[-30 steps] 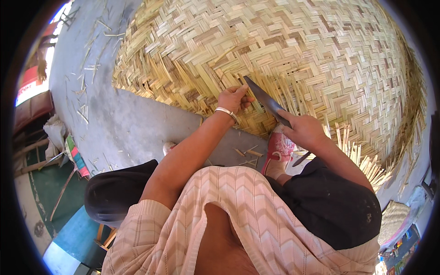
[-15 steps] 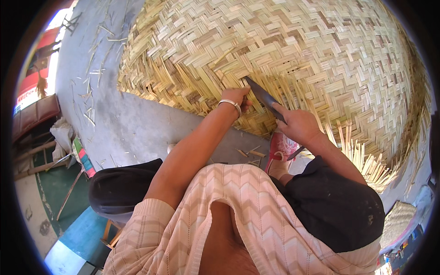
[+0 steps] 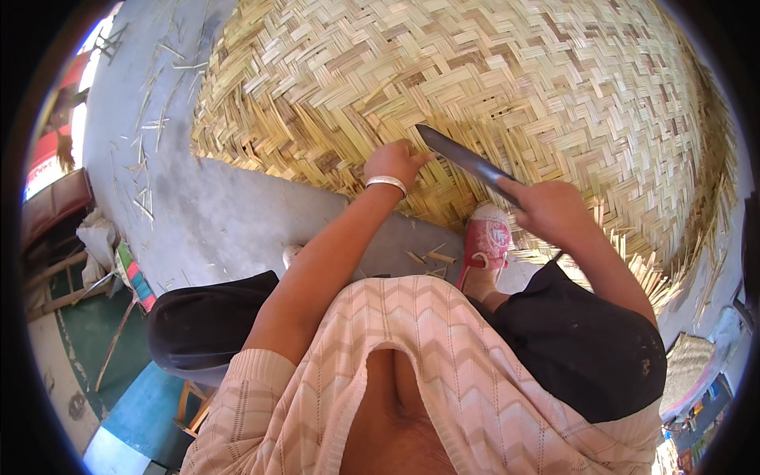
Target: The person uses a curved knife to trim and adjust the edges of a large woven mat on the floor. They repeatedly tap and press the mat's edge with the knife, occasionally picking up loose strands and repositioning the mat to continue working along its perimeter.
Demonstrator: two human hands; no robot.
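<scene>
A large woven mat (image 3: 507,71) of pale split strips in a zigzag weave spreads out in front of me. Its near edge is a band of yellower, loose strip ends. In my right hand (image 3: 554,212) is a long dark knife (image 3: 467,160), held by its near end, with the blade pointing up and left over the mat's edge band. My left hand (image 3: 396,164), with a pale bangle at the wrist, is closed at that edge, left of the blade's tip. Its fingertips are mostly hidden, so what they grip cannot be made out.
A foot in a pink shoe (image 3: 487,236) stands at the mat's near edge, below the knife. Cut strip bits lie on the grey floor (image 3: 261,218). At the left are a blue stool (image 3: 138,404) and a brown padded seat (image 3: 59,204); another woven piece (image 3: 687,364) is at lower right.
The right hand has drawn right with the knife, uncovering more of the blade and the pink shoe. My left hand has shifted slightly left and up, still closed at the mat's edge.
</scene>
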